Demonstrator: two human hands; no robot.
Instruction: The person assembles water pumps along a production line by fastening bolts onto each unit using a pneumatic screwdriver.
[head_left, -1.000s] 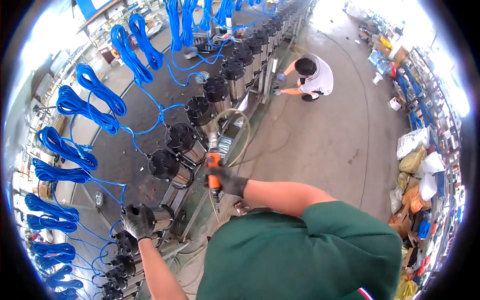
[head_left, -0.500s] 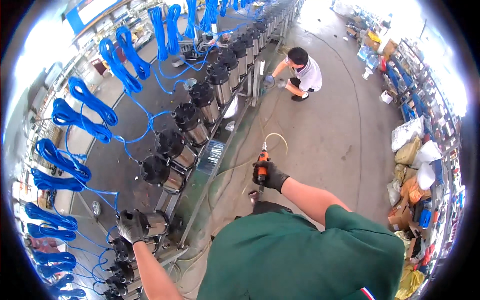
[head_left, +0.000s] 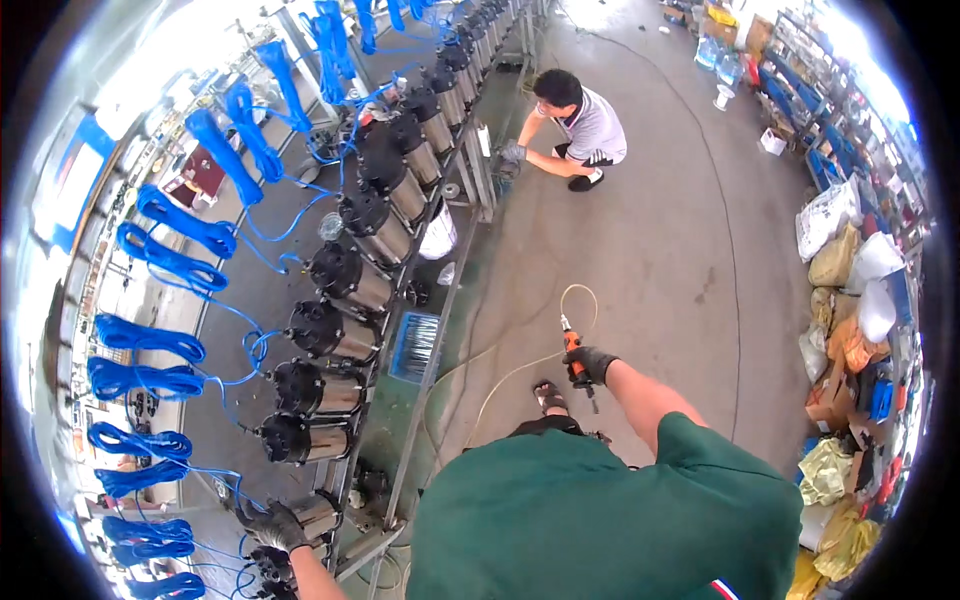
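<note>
In my right hand, in a dark glove, is an orange pneumatic screwdriver. Its fingers wrap round the tool body, the bit points down toward me, and a pale air hose loops from the far end. My left hand, in a grey and dark glove, lies over the black top of a pump at the lower left. Its fingers curl onto that top and partly hide it. Beyond it, more steel pumps with black heads lean in a row on a metal rack.
Bundled blue cables hang left of the pumps. A blue tray of thin metal rods sits below the rack. Ahead, a co-worker squats by the rack. Sacks and boxes line the right side, and a dark cable crosses the floor.
My view has shifted along the rack. The screwdriver has moved right, away from the rack, and tilted. My left hand stays on a pump top, now lower in view.
</note>
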